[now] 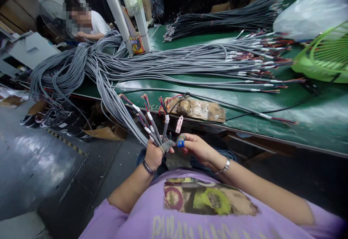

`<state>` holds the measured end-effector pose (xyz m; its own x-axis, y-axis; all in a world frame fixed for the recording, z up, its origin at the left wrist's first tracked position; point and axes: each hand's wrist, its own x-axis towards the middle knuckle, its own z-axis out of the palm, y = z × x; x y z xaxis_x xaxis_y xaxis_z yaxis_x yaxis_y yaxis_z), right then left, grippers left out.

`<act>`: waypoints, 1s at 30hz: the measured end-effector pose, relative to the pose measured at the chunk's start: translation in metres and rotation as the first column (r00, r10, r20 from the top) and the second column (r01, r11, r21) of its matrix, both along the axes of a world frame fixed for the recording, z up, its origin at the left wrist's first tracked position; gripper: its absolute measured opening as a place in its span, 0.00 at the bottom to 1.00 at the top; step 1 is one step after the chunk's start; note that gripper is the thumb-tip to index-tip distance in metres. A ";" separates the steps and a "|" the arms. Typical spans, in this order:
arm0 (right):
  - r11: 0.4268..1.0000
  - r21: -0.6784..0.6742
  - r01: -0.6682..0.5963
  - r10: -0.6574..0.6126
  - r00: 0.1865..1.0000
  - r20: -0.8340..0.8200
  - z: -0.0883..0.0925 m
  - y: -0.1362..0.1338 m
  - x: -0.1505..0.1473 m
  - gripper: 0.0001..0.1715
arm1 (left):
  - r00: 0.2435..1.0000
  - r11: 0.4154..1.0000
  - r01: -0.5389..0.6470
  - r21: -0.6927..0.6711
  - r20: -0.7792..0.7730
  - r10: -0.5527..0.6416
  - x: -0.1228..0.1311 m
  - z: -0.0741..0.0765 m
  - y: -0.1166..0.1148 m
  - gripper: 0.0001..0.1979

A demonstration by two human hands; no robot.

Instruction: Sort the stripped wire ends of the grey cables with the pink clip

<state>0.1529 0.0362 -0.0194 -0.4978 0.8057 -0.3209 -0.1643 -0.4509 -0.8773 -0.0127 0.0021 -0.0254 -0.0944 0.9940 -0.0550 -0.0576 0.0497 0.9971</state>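
My left hand [154, 155] is closed round several grey cables [152, 126] that fan upward, their stripped ends showing coloured wires. A grey cover sits on its thumb. My right hand [196, 147] is right beside it, fingers pinched at the base of the cables, with a blue tip on one finger. The held cables run back to a large grey bundle [89, 65] draped over the green table's edge [244, 126]. Both wrists wear bracelets.
More grey cable bundles [217, 59] lie across the table, darker ones [228, 16] behind. A taped brown block [198, 109] sits at the near edge. A green fan guard [326, 56] and a plastic bag [312, 10] are at the right. Another person [87, 23] sits far left.
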 end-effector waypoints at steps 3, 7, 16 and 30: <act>0.999 0.009 0.051 -0.051 0.999 -0.003 0.004 0.001 -0.001 0.16 | 1.000 1.000 0.007 -0.005 0.019 -0.007 0.000 -0.001 0.000 0.12; 0.995 0.095 0.000 -0.002 1.000 0.013 0.013 0.004 -0.006 0.21 | 0.997 0.997 0.071 -0.027 -0.003 -0.071 0.000 0.002 -0.001 0.13; 0.997 -0.065 0.033 -0.035 0.999 -0.026 0.008 0.003 -0.007 0.22 | 0.999 1.000 -0.030 -0.004 0.030 0.031 0.001 -0.003 0.000 0.13; 0.995 -0.039 0.094 -0.095 0.995 -0.030 -0.004 -0.003 -0.019 0.23 | 0.987 0.985 0.150 -0.082 -0.042 -0.153 -0.003 0.004 0.001 0.15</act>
